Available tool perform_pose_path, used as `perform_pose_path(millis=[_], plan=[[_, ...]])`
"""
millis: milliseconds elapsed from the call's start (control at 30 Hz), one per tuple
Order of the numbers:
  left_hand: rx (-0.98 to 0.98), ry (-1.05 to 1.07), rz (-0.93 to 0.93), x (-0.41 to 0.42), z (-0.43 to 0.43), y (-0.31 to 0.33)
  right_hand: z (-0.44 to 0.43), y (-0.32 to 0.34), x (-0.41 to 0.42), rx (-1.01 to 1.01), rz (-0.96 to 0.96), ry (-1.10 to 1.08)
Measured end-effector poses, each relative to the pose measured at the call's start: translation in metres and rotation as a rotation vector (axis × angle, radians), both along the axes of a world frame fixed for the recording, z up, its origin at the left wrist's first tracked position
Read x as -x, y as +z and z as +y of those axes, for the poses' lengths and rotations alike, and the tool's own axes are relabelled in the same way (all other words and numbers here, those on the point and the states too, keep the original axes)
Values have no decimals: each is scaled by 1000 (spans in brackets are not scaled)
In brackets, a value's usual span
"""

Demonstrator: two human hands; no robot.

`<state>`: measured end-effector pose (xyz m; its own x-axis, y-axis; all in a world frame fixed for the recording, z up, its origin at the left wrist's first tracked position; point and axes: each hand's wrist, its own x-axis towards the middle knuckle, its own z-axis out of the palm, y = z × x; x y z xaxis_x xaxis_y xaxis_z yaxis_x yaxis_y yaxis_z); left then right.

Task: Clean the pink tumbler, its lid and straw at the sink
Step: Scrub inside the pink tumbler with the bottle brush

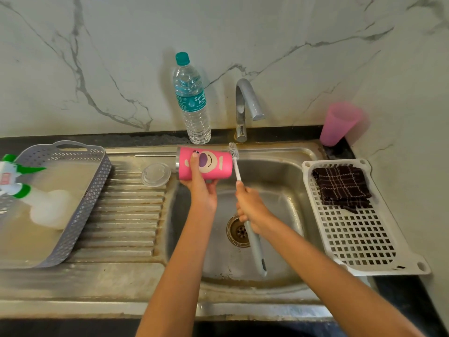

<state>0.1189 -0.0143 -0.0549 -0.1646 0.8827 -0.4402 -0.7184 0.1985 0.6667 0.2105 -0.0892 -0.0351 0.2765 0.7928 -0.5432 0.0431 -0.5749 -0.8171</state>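
Fingers of the left hand (202, 188) curled round the pink tumbler (213, 166) from below, with the thumb pressed across its printed cartoon face. The tumbler lay on its side in that grip, at the middle of the frame, over the upper left edge of the sink (279, 181) basin. Its silver-rimmed end pointed to the frame's left.

The right hand (250, 207) gripped the bottle brush (255, 249) about halfway along, closed round it. The grey handle ran down toward the lower centre, above the drain (237, 231). The bristle head stood just beside the tumbler's right end; whether it touched was unclear.

The clear lid (156, 174) lay flat on the ribbed drainboard, just left of the tumbler. The thin metal straw (155, 156) lay along the ledge above it, its right tip near the tumbler's rim.

At upper centre a water bottle (193, 100) stood upright against the marble wall, with the faucet (245, 103) to its right. A pink cup (339, 124) sat in the corner at upper right. Below it a white rack (359, 239) held a dark checked cloth (342, 186). At the left edge a grey basket (80, 210) held a blurred spray bottle (36, 200).
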Motion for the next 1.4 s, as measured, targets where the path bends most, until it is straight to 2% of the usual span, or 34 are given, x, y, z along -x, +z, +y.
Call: perform_pose_path(millis=[167,333,500,633,833,1000,1167,1300,1400], plan=[[-5,39,-47,17,22,1,-39,3,4,57,99,88],[-43,-40,33,5,4,-2,-12,13,-8,46,270,-14],[-99,29,-15,19,21,12,-31,19,-7,106,373,88],[-89,-65,76,3,4,6,-4,21,-15,98,459,-21],[-77,41,-8,14,19,10,-30,19,-6,132,457,47],[-38,-56,42,-2,-4,-1,-4,18,-15,92,479,-69],[-34,75,-101,12,21,5,-33,15,-3,103,396,42],[-48,-44,-23,1,7,-2,-7,17,-12,77,407,-31],[-38,-16,-49,2,9,-1,-7,20,-10,82,402,-28]])
